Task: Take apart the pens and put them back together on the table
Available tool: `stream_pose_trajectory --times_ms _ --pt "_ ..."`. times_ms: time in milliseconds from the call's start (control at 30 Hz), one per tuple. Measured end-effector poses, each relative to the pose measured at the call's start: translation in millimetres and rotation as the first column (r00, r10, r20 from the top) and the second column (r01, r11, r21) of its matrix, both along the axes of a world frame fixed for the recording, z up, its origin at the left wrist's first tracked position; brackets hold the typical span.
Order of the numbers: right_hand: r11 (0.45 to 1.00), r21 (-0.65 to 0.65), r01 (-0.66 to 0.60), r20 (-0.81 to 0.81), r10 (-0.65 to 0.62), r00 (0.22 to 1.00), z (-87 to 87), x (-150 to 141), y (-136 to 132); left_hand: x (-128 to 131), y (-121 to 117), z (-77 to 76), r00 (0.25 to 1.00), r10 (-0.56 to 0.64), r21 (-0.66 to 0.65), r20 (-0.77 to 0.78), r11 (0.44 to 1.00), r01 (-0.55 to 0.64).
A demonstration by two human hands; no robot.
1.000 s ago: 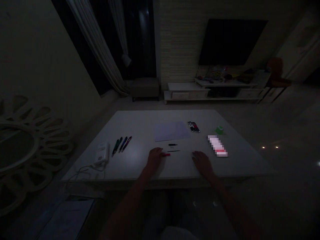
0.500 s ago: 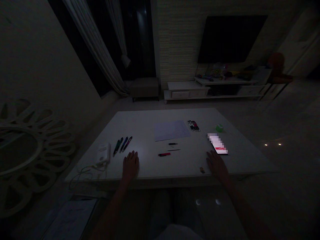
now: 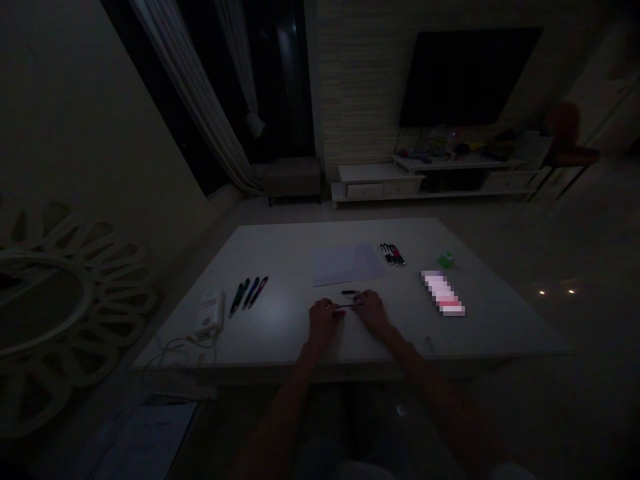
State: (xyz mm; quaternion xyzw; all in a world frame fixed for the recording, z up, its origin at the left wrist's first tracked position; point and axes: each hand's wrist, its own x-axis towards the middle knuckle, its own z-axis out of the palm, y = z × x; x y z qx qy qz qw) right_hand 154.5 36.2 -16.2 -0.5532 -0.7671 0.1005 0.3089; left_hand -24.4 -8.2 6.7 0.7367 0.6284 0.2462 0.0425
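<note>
My left hand [image 3: 323,322] and my right hand [image 3: 372,312] are close together over the white table, fingers curled inward. Between their fingertips runs a thin dark pen refill [image 3: 349,305], its two ends at my fingers. A red pen barrel [image 3: 339,313] lies beside my left fingers, partly covered by that hand. Just beyond the refill is a short black pen part [image 3: 349,292]. Darkness and the small size hide the exact finger contact.
A paper sheet [image 3: 347,264] lies behind the hands, with several pens [image 3: 393,255] beside it. More pens [image 3: 249,295] and a white power adapter [image 3: 210,312] with cables are at left. A lit phone [image 3: 443,293] and a green object [image 3: 446,260] are at right.
Both hands have moved inward from resting flat and apart on the table to the refill in the middle. The view has shifted slightly.
</note>
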Motion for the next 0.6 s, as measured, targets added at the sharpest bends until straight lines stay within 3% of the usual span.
stream_pose_trajectory --times_ms 133,333,600 --pt "1.0 -0.021 0.001 0.049 0.0 0.999 2.7 0 5 1 3 -7.6 0.999 0.015 -0.039 0.043 0.999 -0.013" --pt "0.997 -0.079 -0.002 0.028 0.004 1.0 12.4 19 -3 -4 2 -12.2 0.957 0.061 0.028 0.285 0.997 -0.072" --pt "0.995 -0.057 -0.087 0.1 0.092 0.991 26.4 14 -7 -2 1 -11.0 0.961 0.013 0.059 0.277 0.998 -0.031"
